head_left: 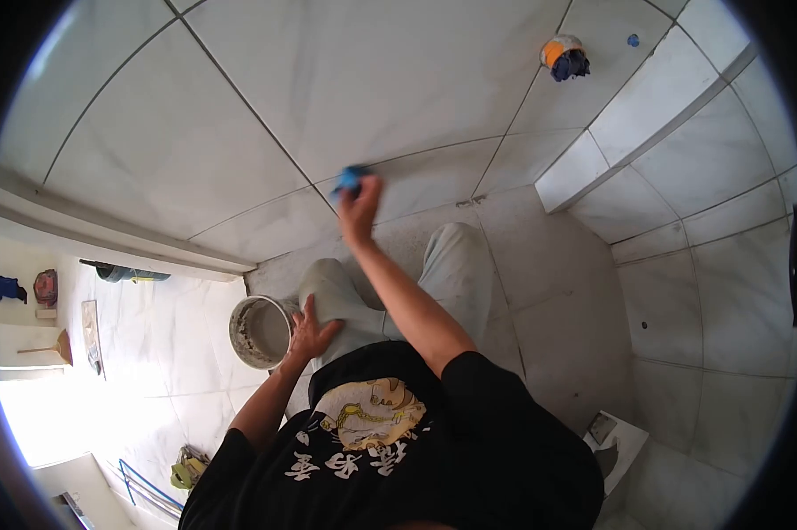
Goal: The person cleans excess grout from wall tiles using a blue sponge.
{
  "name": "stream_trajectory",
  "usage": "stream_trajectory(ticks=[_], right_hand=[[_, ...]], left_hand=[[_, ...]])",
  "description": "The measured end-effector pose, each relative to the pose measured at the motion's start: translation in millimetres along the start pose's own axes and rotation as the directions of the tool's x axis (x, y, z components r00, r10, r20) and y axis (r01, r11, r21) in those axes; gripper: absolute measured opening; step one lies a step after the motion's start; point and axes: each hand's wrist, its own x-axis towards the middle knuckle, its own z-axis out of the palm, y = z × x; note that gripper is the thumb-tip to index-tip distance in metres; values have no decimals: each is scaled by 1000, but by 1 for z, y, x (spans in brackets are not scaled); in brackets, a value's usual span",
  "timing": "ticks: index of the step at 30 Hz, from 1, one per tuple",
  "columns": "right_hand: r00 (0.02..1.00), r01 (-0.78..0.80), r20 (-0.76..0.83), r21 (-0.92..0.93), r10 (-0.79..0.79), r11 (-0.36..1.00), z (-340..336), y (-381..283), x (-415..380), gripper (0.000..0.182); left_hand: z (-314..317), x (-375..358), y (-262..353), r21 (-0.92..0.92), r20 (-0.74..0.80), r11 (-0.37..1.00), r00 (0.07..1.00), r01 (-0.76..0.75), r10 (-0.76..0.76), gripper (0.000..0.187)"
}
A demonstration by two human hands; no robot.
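My right hand (360, 212) is closed around a small blue wad (350, 179), blurred by motion; whether it is a sponge or a rag I cannot tell. It overlaps the lower part of the white tiled wall (266, 168), close to where two dark joints meet. Fingers spread, my left hand (308, 332) rests on my trouser leg (328, 287). Right beside that hand stands a round bucket (237, 329) with a smeared rim and greyish contents.
A capped orange pipe end (556, 55) sticks out of the wall. To the right are a tiled ledge (650, 102) and a white panel with a metal plate (624, 442). On the left, a broom (61, 347) and a dark bucket (116, 271) lie beyond the threshold.
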Motion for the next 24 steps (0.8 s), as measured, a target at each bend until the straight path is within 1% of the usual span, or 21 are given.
stream_trajectory(ticks=[1,2,3,4,5,6,7,8,9,10,11,13,14,16,18,19,20,21,22,23,24], right_hand=[[938,-178,313,66,149,982,9,-8,-29,30],[885,-83,464,108,24,991,9,-21,-42,24],[832,-196,551,177,68,964,0,-43,-45,20],[762,-366,611,137,212,920,-20,-65,-34,19],[693,-578,642,224,328,785,-45,-58,-17,20],[603,-749,675,297,425,592,-75,-48,-3,21],[726,-686,548,544,415,482,-103,-34,17,24],[606,-726,474,657,639,202,-141,-54,51,32],[665,-668,426,707,614,234,-179,-72,87,42],[723,-599,274,706,634,378,-209,-81,115,45],[808,-529,164,625,566,574,-233,-71,144,48],[787,-461,-216,416,578,784,-243,-77,191,46],[785,-461,-220,418,579,783,-234,-69,203,46],[870,-254,-415,83,265,964,-203,-42,208,44],[950,-103,-314,-340,-10,935,-136,-22,160,35],[996,-45,-85,-217,28,975,-130,-38,135,33],[987,-13,157,-81,26,997,-129,-60,124,32],[974,207,127,-146,-189,967,-133,-76,140,32],[916,400,116,-210,-383,892,-144,-95,153,32],[895,440,36,-223,-444,870,-158,-110,183,38],[903,403,-42,-264,-428,876,-171,-148,209,40]], left_hand=[[1,-1,2,-8,-7,1000,1000,6,-6,114],[2,-1,3,-16,-14,1000,1000,8,-8,114],[1,1,1,-9,-11,1000,1000,-4,4,114],[2,2,-4,-13,-27,1000,1000,-2,1,114],[6,3,-7,-24,-41,1000,999,-2,1,114],[8,0,-9,-24,-28,999,999,-26,26,114],[6,-1,-9,-48,-42,999,999,-22,20,114],[6,2,-8,-75,-59,997,998,-18,13,113],[7,3,-9,-83,-57,996,998,-23,18,113],[7,6,-7,-87,-53,996,998,-35,31,113],[6,5,-7,-81,-40,996,999,-25,22,113],[1,3,-3,-72,-33,997,999,-14,11,113],[-1,1,1,-63,-17,998,1000,4,-5,114],[1,0,2,-50,0,999,1000,17,-17,114],[6,4,-6,-26,-37,997,997,-73,72,114],[4,2,-5,-22,-37,996,996,-87,86,114],[1,-2,-2,-25,-25,998,998,-53,53,113],[1,0,3,-34,-18,999,1000,-15,14,113],[4,4,3,-41,-18,999,1000,-8,7,113],[6,5,-1,-45,-48,998,998,-37,35,113],[7,0,-7,-45,-70,997,996,-60,57,112]])
